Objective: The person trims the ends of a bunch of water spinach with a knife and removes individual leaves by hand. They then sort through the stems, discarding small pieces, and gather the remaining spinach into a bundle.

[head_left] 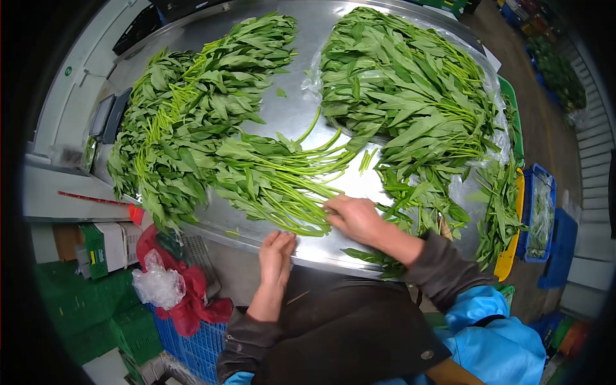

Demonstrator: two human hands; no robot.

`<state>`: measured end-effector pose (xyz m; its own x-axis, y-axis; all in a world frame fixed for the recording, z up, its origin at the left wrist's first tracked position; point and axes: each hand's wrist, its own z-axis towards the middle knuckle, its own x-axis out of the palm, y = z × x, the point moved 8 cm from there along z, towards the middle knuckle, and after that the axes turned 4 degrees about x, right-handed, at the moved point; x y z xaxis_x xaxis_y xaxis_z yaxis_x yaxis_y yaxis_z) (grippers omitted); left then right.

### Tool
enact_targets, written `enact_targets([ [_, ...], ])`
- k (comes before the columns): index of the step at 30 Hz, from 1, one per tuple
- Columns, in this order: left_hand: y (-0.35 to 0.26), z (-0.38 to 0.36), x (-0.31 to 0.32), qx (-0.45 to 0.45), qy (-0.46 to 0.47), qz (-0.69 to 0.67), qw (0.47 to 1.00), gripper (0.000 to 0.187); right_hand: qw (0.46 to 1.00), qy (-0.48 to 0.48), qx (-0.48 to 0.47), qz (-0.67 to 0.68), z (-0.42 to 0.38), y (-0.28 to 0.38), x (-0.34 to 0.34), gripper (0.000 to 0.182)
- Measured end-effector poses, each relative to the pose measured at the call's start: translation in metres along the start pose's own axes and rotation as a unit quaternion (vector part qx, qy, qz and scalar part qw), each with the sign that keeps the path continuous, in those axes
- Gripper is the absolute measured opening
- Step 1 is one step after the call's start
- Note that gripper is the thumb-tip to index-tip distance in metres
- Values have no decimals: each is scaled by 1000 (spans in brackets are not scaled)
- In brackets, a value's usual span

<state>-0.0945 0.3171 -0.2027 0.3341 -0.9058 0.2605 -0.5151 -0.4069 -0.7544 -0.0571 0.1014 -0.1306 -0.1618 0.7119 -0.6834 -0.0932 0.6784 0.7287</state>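
Note:
Long green stems with leaves [282,173] lie loosely spread on the metal table [292,109], their cut ends toward the right. My right hand [356,219] is at the stem ends, its fingers closed on a few of them. At the table's front edge, my left hand [277,251] has its fingers together and slightly bent, just below the lowest stems; whether it touches them is unclear. A large heap of leafy greens [410,83] rests on clear plastic at the back right. More bundles [173,122] are piled at the left.
Blue crate [538,212] and a yellow-edged container [511,237] stand right of the table. Below left are a red bag [192,295], crumpled clear plastic [158,280], a blue crate [192,346] and green crates [70,308]. Loose leafy stems [497,218] hang at the right edge.

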Motion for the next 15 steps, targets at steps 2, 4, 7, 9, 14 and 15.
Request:
enact_targets([
  [2, 16, 3, 16, -41, 64, -79, 994, 33, 1000, -14, 2, 20, 17, 7, 20, 17],
  [4, 29, 15, 27, -80, 54, -112, 989, 31, 998, -52, -11, 28, 25, 4, 34, 19],
  [7, 34, 22, 42, -131, 49, -145, 980, 30, 992, 35, -29, 115, 28, 6, 52, 27],
  [9, 36, 29, 43, -94, 61, -60, 992, 30, 987, 47, -42, 149, 27, 0, 55, 31],
  [14, 30, 27, 31, -42, 22, -54, 997, 26, 969, 64, 22, 238, 28, -14, 42, 39],
  [15, 26, 26, 30, -25, 16, -44, 999, 24, 969, 63, 23, 238, 27, -10, 39, 39],
])
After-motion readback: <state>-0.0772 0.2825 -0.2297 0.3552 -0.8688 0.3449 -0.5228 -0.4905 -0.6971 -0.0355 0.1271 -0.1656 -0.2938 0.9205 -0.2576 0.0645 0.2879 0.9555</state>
